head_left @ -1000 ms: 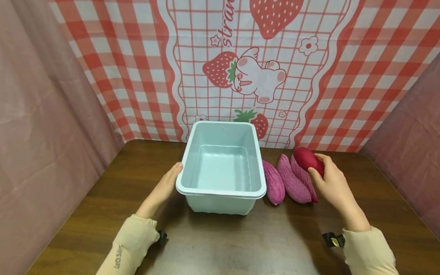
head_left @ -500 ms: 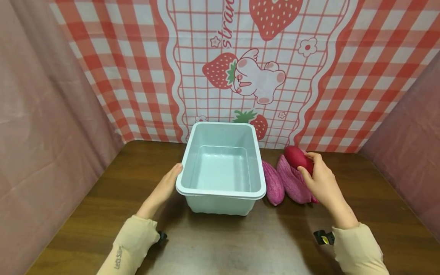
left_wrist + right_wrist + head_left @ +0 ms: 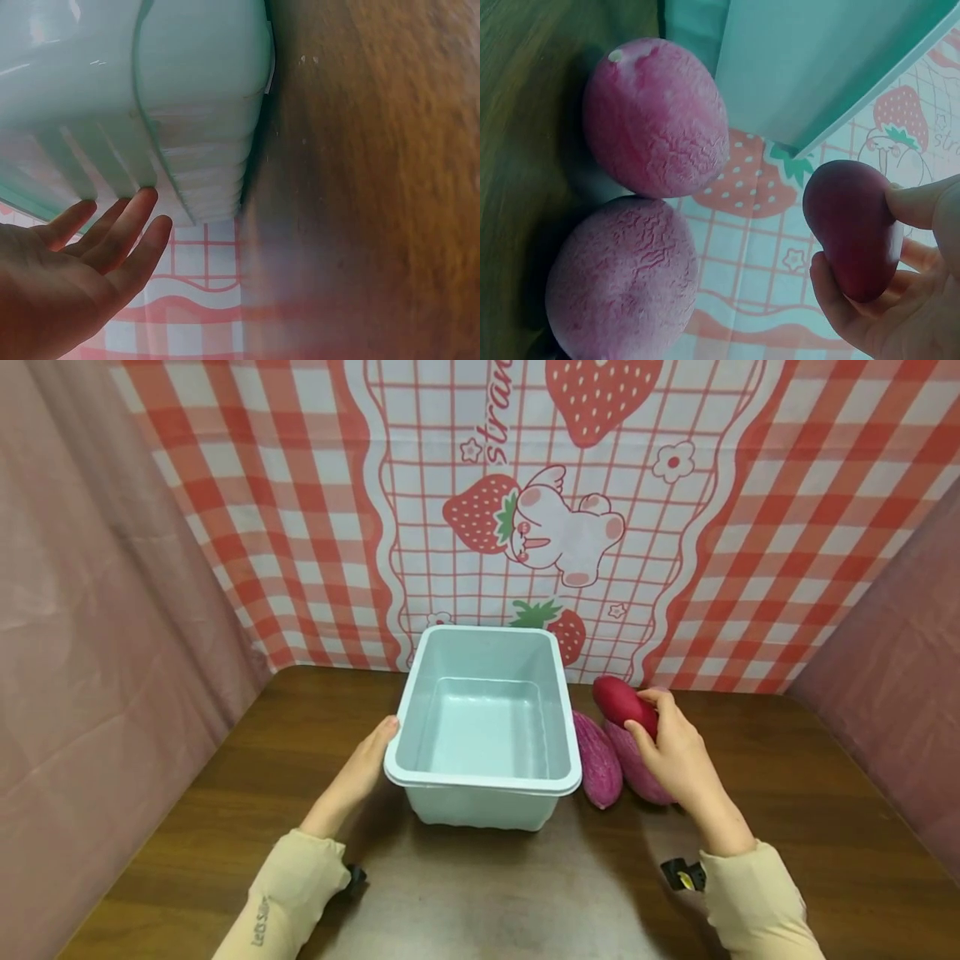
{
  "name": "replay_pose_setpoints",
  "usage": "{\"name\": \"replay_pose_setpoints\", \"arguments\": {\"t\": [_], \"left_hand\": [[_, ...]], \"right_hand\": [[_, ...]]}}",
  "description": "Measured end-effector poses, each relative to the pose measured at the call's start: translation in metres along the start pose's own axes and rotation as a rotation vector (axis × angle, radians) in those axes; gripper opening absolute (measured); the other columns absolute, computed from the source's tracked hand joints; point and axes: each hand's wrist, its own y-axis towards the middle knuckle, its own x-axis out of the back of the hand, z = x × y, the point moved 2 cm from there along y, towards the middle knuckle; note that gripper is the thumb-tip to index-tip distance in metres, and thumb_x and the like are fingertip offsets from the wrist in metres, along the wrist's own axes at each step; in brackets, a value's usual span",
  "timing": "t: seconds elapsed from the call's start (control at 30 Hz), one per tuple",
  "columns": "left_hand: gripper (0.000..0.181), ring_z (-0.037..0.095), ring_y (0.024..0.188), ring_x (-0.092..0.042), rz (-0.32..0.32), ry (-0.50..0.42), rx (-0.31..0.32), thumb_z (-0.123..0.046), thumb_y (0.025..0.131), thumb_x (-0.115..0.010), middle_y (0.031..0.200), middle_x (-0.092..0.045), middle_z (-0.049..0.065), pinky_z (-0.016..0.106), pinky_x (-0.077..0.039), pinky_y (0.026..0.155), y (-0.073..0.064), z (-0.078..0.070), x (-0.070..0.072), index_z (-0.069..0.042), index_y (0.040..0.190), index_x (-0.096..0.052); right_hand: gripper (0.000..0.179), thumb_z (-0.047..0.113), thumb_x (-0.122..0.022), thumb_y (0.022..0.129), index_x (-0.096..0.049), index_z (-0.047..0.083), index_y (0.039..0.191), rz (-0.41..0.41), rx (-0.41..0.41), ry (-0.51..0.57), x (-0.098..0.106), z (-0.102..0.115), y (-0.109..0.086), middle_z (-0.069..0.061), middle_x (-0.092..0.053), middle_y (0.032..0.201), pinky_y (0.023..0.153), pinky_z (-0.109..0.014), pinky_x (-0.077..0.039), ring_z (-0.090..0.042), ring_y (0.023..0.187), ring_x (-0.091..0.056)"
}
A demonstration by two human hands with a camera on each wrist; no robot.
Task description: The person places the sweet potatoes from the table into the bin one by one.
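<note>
My right hand (image 3: 678,756) holds a smooth, dark red mango (image 3: 622,702) between thumb and fingers. The mango is raised over the purple sweet potatoes, to the right of a pale green plastic tub (image 3: 480,806). In the right wrist view, the mango (image 3: 853,225) hangs apart from a wrinkled sweet potato (image 3: 656,116) and another sweet potato (image 3: 622,281). My left hand (image 3: 363,768) touches the tub's left side; its fingers are extended against the wall (image 3: 82,157) in the left wrist view. Part of the sweet potato group is hidden behind my right hand.
The tub's inside is bare. It stands on a brown wooden table (image 3: 480,893), close to a checked strawberry cloth (image 3: 315,568) at the back. Pink curtains hang at the left (image 3: 97,652) and right (image 3: 885,677).
My right hand has carried the mango leftward, from above the rightmost sweet potato toward the tub. My left hand and the tub have stayed in place.
</note>
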Motion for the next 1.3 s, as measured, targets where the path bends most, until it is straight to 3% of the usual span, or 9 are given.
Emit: {"name": "replay_pose_setpoints", "arguments": {"t": [0.63,1.3], "left_hand": [[0.062,0.032,0.137,-0.013,-0.017,-0.004,0.029,-0.034,0.097,-0.026,0.147,-0.017,0.024,0.042,-0.009,0.111,-0.002,-0.001,-0.001,0.009,0.14,-0.016],[0.061,0.034,0.136,-0.014,-0.04,-0.032,0.003,-0.032,0.097,-0.025,0.146,-0.019,0.026,0.044,-0.009,0.111,-0.001,0.001,-0.005,0.011,0.14,-0.018]], "right_hand": [[0.043,0.013,-0.059,0.086,-0.042,0.0,0.123,0.026,0.032,0.027,-0.011,0.022,0.002,-0.022,-0.054,0.11,0.078,-0.051,-0.043,-0.034,0.094,-0.055],[0.043,0.013,-0.061,0.086,-0.045,-0.002,0.123,-0.042,0.092,0.038,-0.006,0.034,0.007,-0.021,-0.054,0.111,0.08,-0.049,-0.044,-0.031,0.097,-0.052]]}}
